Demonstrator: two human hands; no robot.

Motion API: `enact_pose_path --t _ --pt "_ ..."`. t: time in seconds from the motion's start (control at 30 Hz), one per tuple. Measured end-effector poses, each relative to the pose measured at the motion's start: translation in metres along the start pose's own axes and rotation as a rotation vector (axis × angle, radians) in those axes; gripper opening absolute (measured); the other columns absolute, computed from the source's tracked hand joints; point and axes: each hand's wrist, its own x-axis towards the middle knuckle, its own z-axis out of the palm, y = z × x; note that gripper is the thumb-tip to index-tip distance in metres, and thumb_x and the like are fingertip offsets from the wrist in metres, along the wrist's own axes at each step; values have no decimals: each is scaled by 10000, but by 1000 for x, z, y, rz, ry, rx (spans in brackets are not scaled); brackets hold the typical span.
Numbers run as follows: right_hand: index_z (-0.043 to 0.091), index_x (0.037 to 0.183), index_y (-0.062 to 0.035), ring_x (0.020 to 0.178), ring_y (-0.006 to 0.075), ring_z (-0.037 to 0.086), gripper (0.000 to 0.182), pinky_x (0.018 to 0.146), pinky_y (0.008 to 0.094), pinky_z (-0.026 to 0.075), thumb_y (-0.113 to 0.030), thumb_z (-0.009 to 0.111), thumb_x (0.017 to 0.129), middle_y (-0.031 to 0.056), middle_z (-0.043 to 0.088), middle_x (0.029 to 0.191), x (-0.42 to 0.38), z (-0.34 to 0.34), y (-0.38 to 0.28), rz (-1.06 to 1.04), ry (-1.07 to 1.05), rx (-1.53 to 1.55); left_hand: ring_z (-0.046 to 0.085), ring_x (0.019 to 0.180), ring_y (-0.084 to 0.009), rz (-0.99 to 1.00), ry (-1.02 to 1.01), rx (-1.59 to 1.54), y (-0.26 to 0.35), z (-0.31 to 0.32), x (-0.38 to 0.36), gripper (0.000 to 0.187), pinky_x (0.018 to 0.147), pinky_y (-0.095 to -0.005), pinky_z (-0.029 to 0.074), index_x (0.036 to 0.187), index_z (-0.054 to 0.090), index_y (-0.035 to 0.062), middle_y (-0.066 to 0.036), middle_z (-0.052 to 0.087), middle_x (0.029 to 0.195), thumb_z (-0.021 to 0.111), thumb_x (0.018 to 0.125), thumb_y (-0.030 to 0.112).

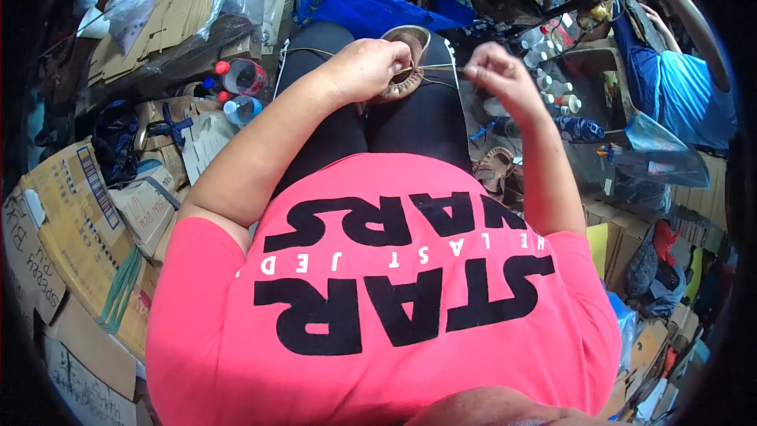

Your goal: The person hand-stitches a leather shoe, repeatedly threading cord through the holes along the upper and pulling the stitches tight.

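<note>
A brown leather shoe point(413, 41) rests on my black-clad thighs, its puckered stitched toe towards me. Over its left side, my left hand point(364, 68) is closed, fingertips pinching at the stitched edge with a cord there. A thin tan cord point(443, 69) runs taut from the shoe to the right. My right hand point(501, 79) pinches the far end of that cord, held out in the air beside my right thigh. Whether a needle is in either hand cannot be made out. Another loose length of cord point(315, 51) lies over my left thigh.
A blue bag point(386, 9) with brown items stands beyond my knees. Plastic bottles point(243, 77) lie at left, more bottles point(540, 55) at right. A brown shoe point(495, 167) sits by my right hip. Cardboard boxes point(75, 205) crowd the left. Another person's blue shirt point(694, 95) shows at right.
</note>
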Motion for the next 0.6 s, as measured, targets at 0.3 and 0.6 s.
enact_pose_path --t 0.3,0.6 --pt "663 911 -107 909 268 582 172 817 385 438 -238 665 801 79 607 965 28 11 -33 -347 130 -1009 596 866 -364 39 -22 34 -4 1 -2 115 742 -429 471 920 576 31 -185 624 886 541 857 120" --pt "584 924 -167 835 228 601 110 794 378 394 -161 551 819 19 630 777 34 41 -27 -407 -268 -1371 601 807 -319 259 64 304 -3 -9 -7 65 694 -426 464 858 563 81 -142 598 784 523 812 106"
